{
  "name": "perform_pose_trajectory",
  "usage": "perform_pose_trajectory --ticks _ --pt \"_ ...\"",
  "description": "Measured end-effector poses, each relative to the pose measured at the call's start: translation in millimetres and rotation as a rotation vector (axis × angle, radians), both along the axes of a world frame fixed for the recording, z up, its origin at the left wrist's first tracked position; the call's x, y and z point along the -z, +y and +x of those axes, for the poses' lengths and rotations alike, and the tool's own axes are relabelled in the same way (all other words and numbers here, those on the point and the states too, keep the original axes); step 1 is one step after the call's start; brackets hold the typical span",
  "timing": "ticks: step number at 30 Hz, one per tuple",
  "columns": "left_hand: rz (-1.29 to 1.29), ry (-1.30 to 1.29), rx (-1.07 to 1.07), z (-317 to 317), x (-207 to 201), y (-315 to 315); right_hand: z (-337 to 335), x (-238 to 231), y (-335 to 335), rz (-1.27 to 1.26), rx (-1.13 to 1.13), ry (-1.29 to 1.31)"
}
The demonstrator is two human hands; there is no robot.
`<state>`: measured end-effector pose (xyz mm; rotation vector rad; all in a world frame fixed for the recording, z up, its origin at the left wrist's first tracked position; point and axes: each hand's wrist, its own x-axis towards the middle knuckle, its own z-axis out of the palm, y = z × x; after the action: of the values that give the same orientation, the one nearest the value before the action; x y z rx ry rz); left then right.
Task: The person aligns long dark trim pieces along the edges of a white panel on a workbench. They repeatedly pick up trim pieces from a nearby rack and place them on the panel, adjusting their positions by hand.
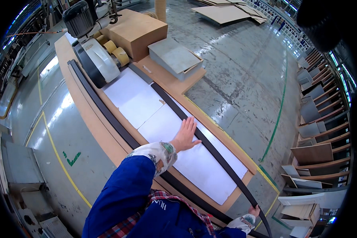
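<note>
A long, narrow dark strip (216,154) runs from beside the machine toward my lower right, lying along the white board surface (154,126) and passing beyond its near end. My left hand (185,135) rests flat against the strip's near side, fingers stretched out and thumb apart, partly over the white surface. Down at the lower right, my right hand (254,211) is closed around the strip close to its near end; some of its fingers are hidden. A second dark strip (114,121) lies parallel on the left side of the worktable (92,133).
A machine with a motor and white-and-black housing (97,61) stands over the table's far end. Beside it sit a brown box (137,31) and a grey box (174,57). Racks holding panels (313,154) line the right; flat sheets (222,14) lie on the floor behind.
</note>
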<state>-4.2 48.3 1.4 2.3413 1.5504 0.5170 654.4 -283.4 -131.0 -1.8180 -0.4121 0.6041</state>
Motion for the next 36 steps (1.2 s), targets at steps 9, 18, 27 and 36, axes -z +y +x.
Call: perform_pose_trajectory --ticks 9,18,27,36 --pt "0.024 0.064 -0.055 -41.4 -30.8 32.1 -66.8 -71.6 92.1 0.425 0.349 0.436" --pt "0.152 -0.002 -0.188 -58.0 -12.1 56.9 -97.2 -84.0 143.4 0.421 0.23 0.447" --pt "0.191 -0.151 -0.202 -58.8 -20.8 59.9 -172.8 -82.5 164.0 0.487 0.116 0.391" --pt "0.187 -0.216 -0.213 -55.5 -11.4 59.8 -233.2 -91.6 197.8 0.53 0.137 0.536"
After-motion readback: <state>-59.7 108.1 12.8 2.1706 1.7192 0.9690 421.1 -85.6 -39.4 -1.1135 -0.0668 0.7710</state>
